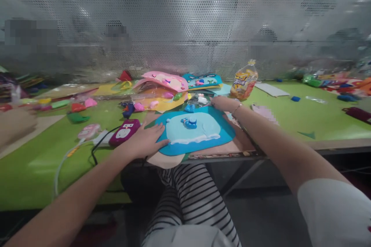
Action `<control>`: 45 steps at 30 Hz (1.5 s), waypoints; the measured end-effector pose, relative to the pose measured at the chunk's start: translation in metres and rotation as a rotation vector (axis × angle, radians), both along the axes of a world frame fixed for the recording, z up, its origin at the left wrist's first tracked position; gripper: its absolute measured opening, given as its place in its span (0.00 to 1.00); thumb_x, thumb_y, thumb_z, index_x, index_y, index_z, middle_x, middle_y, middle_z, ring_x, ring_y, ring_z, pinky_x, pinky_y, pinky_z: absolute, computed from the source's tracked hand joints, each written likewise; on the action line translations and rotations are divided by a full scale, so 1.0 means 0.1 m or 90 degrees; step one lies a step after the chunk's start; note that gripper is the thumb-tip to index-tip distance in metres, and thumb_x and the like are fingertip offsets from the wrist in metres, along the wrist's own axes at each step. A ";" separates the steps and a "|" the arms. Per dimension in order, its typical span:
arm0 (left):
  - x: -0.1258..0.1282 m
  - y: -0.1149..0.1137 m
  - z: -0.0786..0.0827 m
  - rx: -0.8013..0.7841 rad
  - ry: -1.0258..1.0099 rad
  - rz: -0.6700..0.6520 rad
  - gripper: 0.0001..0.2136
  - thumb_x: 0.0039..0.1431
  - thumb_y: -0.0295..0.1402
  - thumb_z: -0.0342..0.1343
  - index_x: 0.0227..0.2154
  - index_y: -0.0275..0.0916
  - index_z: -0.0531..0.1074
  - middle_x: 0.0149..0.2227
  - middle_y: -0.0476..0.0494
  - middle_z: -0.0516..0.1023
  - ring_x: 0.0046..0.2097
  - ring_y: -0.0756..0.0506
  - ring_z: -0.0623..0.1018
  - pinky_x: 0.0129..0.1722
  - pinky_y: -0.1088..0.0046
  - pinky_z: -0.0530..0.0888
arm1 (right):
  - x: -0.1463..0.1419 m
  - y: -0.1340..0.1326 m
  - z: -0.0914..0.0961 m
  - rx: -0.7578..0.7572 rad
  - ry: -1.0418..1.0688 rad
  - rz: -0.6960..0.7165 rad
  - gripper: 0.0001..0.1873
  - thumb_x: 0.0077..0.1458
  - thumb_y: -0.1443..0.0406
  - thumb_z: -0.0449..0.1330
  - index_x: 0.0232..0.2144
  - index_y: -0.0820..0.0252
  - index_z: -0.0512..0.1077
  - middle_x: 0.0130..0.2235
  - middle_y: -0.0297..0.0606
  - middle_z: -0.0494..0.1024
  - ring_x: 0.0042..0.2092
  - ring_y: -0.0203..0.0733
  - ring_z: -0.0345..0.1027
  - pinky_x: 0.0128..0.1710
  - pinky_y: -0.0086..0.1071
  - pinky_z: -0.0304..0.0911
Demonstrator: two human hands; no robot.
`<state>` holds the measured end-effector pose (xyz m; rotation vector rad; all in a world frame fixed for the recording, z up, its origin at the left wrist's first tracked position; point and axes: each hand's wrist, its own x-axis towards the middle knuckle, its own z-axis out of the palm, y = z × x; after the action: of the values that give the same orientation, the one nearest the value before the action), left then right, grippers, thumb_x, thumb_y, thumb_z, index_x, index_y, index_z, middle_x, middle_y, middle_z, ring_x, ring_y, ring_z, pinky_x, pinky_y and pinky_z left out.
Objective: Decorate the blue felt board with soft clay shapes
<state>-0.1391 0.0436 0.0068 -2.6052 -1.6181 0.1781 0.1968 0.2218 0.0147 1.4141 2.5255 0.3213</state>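
Observation:
A blue foam sheet lies at the table's front edge. Its light blue middle carries a small blue modelled figure and a wavy white strip along the bottom. My left hand rests flat across the sheet's left border, fingers spread. Over the sheet's far right corner, my right hand has its fingers drawn together beside a white lump of modelling clay. What those fingertips hold, if anything, is too small to make out. A lump of bright blue clay sits just behind the sheet.
Pink and blue decorated sheets lie at the back, near a snack bag. A purple device with cables sits left of my left hand. Another person's hand is at far left. A perforated metal screen rises behind.

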 end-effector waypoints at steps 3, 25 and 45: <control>-0.05 0.11 0.06 -0.039 0.012 -0.006 0.30 0.64 0.50 0.36 0.61 0.35 0.56 0.64 0.38 0.54 0.64 0.41 0.57 0.60 0.61 0.55 | -0.05 0.04 0.02 0.037 0.000 -0.003 0.17 0.60 0.61 0.56 0.48 0.64 0.67 0.48 0.43 0.71 0.46 0.43 0.68 0.44 0.42 0.67; 0.99 0.14 -0.09 0.098 -0.078 -0.300 0.19 0.63 0.31 0.42 0.54 0.33 0.65 0.51 0.37 0.70 0.50 0.37 0.67 0.44 0.57 0.64 | -0.18 -0.57 0.15 0.096 0.229 0.136 0.11 0.59 0.70 0.46 0.38 0.64 0.68 0.37 0.43 0.74 0.38 0.41 0.66 0.35 0.31 0.55; 0.89 0.07 -0.11 0.119 -0.125 -0.301 0.22 0.62 0.34 0.41 0.52 0.24 0.68 0.34 0.32 0.73 0.34 0.38 0.69 0.30 0.58 0.66 | -0.29 -1.24 0.08 -0.172 0.255 0.279 0.20 0.55 0.69 0.51 0.50 0.62 0.69 0.30 0.39 0.74 0.31 0.40 0.66 0.29 0.34 0.53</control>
<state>-0.0503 0.0511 -0.0038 -2.8256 -0.9531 -0.2494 0.1680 0.0979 0.0223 0.8839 3.0471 -0.2565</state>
